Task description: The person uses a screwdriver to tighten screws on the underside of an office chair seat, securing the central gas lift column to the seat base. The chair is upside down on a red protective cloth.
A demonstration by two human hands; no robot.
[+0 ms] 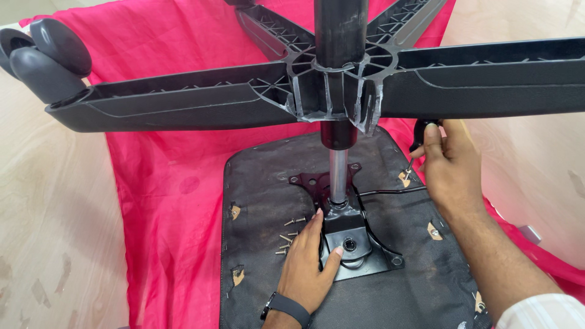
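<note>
A pale, mottled floor [55, 244] carries a bright pink cloth [164, 201] spread from twelve o'clock down to six, with the dark upturned chair seat [420, 292] lying on the cloth toward five o'clock.

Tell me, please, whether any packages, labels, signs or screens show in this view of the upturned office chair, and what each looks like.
No packages, labels or signs show.
Smartwatch: on the left wrist at the bottom edge, a dark band; its screen faces away, so cannot be seen.
</note>
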